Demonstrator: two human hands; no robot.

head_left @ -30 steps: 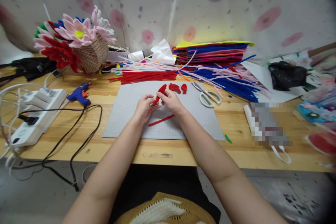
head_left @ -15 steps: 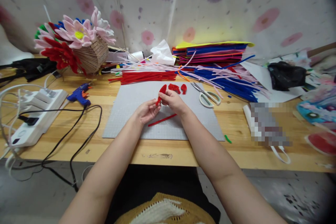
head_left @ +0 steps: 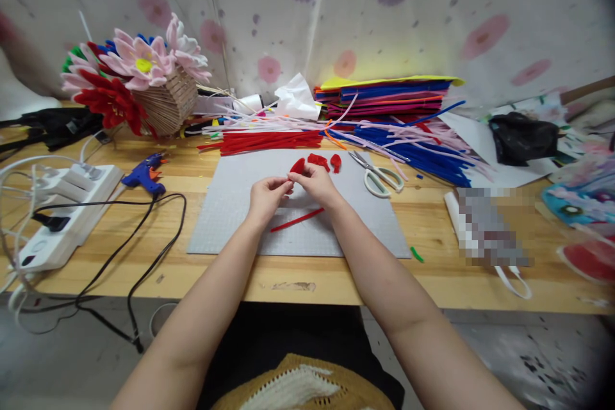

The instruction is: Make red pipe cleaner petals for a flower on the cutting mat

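Note:
Between my two hands is a red pipe-cleaner petal [head_left: 297, 166], its rounded end showing above my fingers. My right hand [head_left: 317, 184] pinches it from the right. My left hand [head_left: 269, 197] is closed at its lower end, where fingers hide most of it. Both hands are over the grey cutting mat [head_left: 230, 224]. A straight red pipe cleaner [head_left: 296, 220] lies on the mat below them. Past my right hand are a clump of red pipe-cleaner pieces [head_left: 318, 161] and a single red petal [head_left: 336, 163]. Scissors [head_left: 377, 178] with pale handles rest at the mat's right edge.
Red pipe cleaners [head_left: 271, 141] lie along the mat's far edge, with blue ones [head_left: 432, 157] to the right. On the left are a blue glue gun [head_left: 147, 176], its black cable, a power strip [head_left: 72, 224] and a basket of pipe-cleaner flowers [head_left: 168, 102].
The red petal has tilted and sits lower in my fingers, with less of it showing. My left hand has turned, its fingers closing in more at the petal's base.

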